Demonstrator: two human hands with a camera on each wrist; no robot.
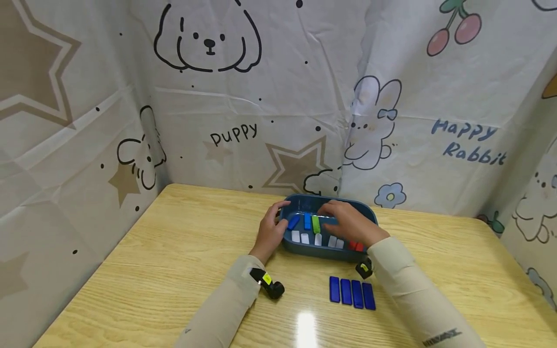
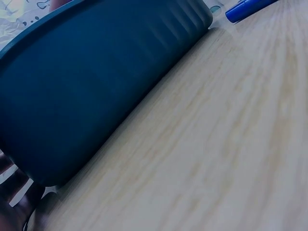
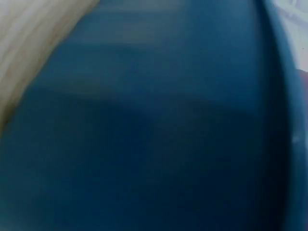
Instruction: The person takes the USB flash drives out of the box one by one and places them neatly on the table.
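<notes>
A dark blue plastic basin (image 1: 304, 249) stands on the table with small oblong pieces inside. My left hand (image 1: 271, 233) grips its left end, thumb at the rim; in the left wrist view, fingers (image 2: 19, 195) curl by the basin's lower corner. Over the basin's right half, my right hand (image 1: 348, 222) reaches in with loosely bent fingers, nothing visible between them. Nearest its fingertips lies a green piece (image 1: 315, 224), beside a bright blue piece (image 1: 307, 221). Several white pieces (image 1: 304, 239) line the near side, and red pieces (image 1: 356, 246) show partly under the right wrist.
Several dark blue oblong pieces (image 1: 345, 291) lie side by side in a row on the wooden table (image 1: 196, 241), in front of the basin. A printed cloth (image 1: 287, 96) hangs behind the table. A small black camera sits on each wrist.
</notes>
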